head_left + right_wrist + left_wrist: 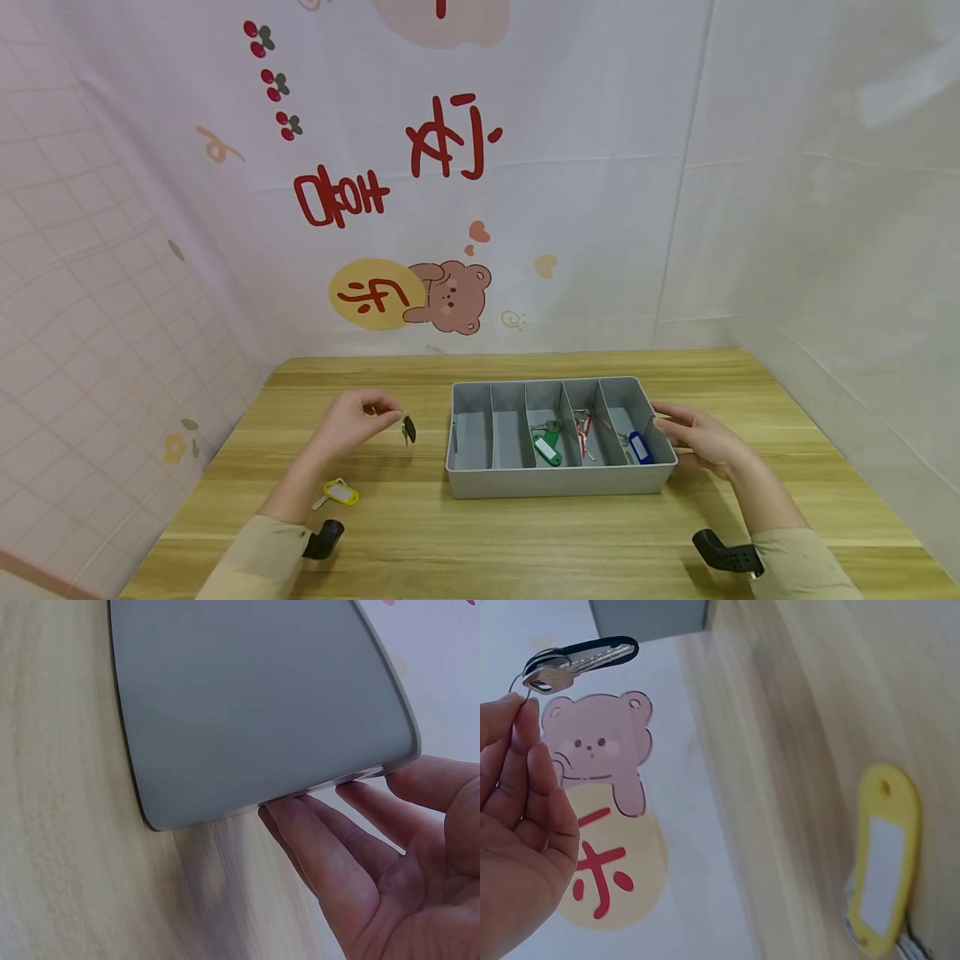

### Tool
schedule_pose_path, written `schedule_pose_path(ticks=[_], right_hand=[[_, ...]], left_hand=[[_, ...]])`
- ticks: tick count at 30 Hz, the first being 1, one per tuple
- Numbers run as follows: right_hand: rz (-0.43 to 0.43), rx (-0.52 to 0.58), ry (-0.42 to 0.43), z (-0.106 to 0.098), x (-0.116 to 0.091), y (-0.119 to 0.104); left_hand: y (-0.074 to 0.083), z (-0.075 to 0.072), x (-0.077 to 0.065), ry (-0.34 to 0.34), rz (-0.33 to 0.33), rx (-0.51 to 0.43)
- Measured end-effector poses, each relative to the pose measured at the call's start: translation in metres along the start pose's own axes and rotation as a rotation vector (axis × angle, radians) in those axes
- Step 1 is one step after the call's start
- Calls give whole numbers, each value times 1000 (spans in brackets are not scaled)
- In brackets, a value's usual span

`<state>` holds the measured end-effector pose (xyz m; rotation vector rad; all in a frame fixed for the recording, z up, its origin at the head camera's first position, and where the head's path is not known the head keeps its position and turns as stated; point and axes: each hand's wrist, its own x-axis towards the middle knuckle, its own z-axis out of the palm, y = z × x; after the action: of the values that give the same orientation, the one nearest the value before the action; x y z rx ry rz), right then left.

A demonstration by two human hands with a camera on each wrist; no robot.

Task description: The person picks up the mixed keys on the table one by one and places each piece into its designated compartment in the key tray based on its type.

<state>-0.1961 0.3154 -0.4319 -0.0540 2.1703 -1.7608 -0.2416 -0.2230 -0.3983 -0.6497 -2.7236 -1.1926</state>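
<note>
My left hand [358, 421] pinches the ring of a key set with a black key tag [409, 429], which hangs above the table left of the box. In the left wrist view, a silver key [551, 678] lies against that tag. My right hand [701, 437] holds the right end of a grey divided box [555, 481], thumb over the rim and fingertips against the outer wall. Inside, from the middle compartment rightward, are keys with green tags [547, 451], keys with a red tag [582, 423] and keys with a blue tag [640, 447].
A key with a yellow tag [341, 492] lies on the wooden table [480, 550], near my left forearm. Behind the table hangs a white printed cloth [585, 208] with a bear and red characters. A black wrist mount [324, 539] sticks out from the left sleeve.
</note>
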Motion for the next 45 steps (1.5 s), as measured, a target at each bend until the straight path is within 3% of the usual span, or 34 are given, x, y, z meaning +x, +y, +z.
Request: schedule_pose_path(ticks=[25, 45], right_hand=[[-14, -17, -5, -1, 1, 1], [-15, -21, -16, -2, 2, 2]], left_hand=[[49, 12, 26, -6, 145, -86], [89, 19, 44, -69, 101, -110]])
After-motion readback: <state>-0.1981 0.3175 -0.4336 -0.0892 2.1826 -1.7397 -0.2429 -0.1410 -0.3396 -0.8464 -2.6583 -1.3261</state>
